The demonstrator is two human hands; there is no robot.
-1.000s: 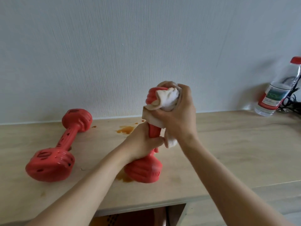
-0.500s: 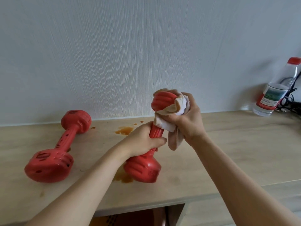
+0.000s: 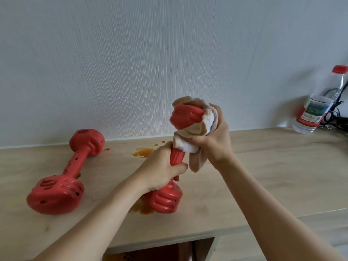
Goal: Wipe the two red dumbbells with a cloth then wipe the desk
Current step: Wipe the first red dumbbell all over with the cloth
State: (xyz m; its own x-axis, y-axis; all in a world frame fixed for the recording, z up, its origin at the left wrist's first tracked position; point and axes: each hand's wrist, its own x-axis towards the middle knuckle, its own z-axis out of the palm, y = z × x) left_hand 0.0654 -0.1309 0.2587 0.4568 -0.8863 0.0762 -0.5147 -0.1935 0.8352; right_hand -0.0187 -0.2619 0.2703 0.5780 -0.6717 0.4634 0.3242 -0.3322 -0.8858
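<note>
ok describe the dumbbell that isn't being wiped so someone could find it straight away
Start at the white wall and drop to the left end of the wooden desk below it. The idle dumbbell lies flat there on its side, one end near the wall. Unlike the other dumbbell, which stands on end with a cloth on it, no hands touch it.

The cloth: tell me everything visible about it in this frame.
The cloth is a soft, white, terry-like rag stained tan-brown. It is bunched around the right side of the upper head of the upright red dumbbell, gripped by the right hand, with one corner hanging loose below beside the left hand.
</note>
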